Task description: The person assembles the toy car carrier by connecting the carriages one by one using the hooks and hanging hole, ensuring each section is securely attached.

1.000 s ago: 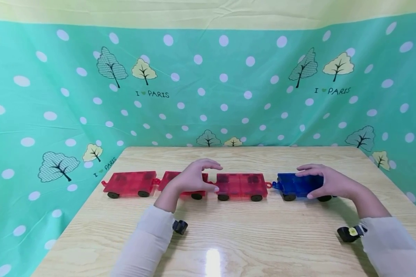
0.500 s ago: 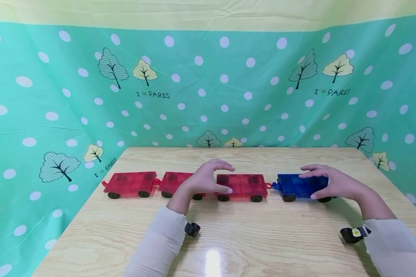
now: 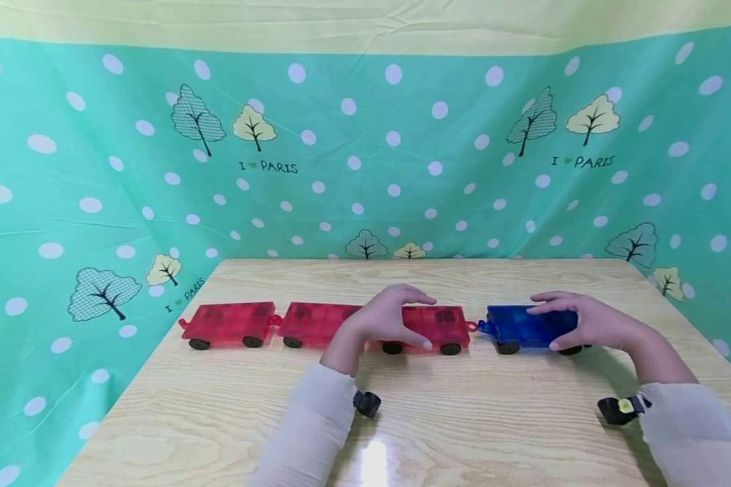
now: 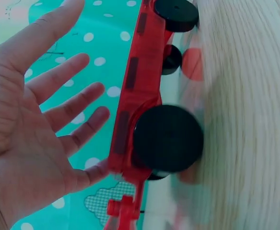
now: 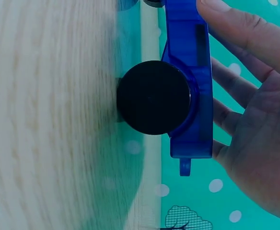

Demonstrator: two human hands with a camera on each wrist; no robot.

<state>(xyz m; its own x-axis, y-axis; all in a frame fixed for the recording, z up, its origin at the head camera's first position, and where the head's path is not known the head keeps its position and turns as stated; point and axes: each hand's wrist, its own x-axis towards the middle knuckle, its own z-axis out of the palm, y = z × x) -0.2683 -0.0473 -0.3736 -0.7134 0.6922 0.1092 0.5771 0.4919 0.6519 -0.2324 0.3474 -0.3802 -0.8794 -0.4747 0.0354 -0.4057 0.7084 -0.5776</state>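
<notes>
A row of toy train cars stands along the table. The leftmost red car [image 3: 230,325] and the second red car [image 3: 317,321] meet at a red coupling. The third red car [image 3: 445,325] is partly covered by my left hand [image 3: 385,316], whose spread fingers arch over its left end. In the left wrist view, my palm and fingers lie beside a red car's body with nothing pinched. A blue car [image 3: 512,325] is at the right end. My right hand [image 3: 597,323] arches around its right part, thumb on the near side and relaxed fingers beyond it.
The wooden table [image 3: 451,419] is backed by a green dotted cloth [image 3: 396,169] with tree prints. A red ring [image 3: 472,326] on the third car lies against the blue car's hook [image 3: 486,327]. Black wrist cameras sit below both hands.
My left hand has moved right, from the second red car to the third. My right hand has shifted slightly right along the blue car. The cars have stayed where they were.
</notes>
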